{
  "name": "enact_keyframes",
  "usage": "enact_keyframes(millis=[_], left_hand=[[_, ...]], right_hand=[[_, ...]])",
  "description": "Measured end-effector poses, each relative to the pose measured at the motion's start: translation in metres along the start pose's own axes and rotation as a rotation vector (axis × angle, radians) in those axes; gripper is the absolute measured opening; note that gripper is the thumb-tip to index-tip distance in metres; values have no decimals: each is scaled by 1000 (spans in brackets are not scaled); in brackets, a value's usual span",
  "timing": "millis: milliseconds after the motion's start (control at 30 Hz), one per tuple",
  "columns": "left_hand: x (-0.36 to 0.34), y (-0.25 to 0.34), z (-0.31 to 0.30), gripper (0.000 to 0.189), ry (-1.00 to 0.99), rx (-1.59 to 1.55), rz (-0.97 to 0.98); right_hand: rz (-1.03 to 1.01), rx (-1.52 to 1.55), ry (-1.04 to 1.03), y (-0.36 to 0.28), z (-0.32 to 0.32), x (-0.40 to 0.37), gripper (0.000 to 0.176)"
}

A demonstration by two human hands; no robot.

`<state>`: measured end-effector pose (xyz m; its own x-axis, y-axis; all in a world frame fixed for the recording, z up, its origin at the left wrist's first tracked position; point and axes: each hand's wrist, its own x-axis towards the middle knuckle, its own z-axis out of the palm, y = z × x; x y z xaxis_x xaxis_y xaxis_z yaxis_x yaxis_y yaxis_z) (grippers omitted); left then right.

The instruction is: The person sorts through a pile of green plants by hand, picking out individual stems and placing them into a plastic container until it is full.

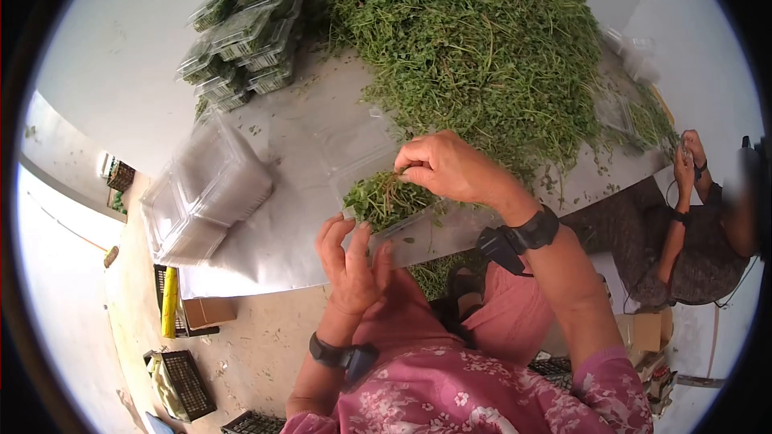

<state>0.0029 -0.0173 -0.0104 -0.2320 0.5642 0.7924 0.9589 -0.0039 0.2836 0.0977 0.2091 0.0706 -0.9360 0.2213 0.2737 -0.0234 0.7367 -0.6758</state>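
An open clear plastic clamshell box lies in front of me, its raised lid [352, 145] on the far side. Leafy green sprigs [378, 202] fill part of its base. My right hand [449, 167] is closed in a pinch on the stems of some sprigs above the box. At the near left corner of the box is my left hand [351, 261], its fingers apart and the tips by the rim; no object shows in it. A large heap of loose greens [482, 48] rises just beyond the box.
Nested empty clamshell boxes [211, 185] stand to the left. Behind them, filled boxes [249, 28] are stacked. At the right, a co-worker's hands [690, 153] are near more greens [650, 122]. Black crates [189, 386] sit on the floor past the table edge.
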Motion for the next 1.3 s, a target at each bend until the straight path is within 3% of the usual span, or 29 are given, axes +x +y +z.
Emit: enact_keyframes(millis=[200,300,600,700,800,1000,1100,1300], left_hand=[[20,13,-13,53,15,129,-33],[35,7,-18,47,-114,194,-83],[50,-14,-27,38,-109,125,-172],[53,-20,-30,34,-137,100,-213],[52,-25,-29,35,-173,89,-197],[55,-20,-31,25,-217,80,-243],[58,-22,-30,32,-191,32,-212],[84,1,-31,27,-56,271,3]], right_hand=[[-89,-74,39,-2,20,0,16],[-107,-79,87,-5,26,1,15],[-56,-105,231,5,-9,0,11],[-14,-133,206,2,-4,-1,12],[-145,-226,244,4,16,2,11],[-90,-528,96,4,29,-1,11],[-156,-456,171,0,20,-3,11],[-230,-450,287,-4,13,-3,13]])
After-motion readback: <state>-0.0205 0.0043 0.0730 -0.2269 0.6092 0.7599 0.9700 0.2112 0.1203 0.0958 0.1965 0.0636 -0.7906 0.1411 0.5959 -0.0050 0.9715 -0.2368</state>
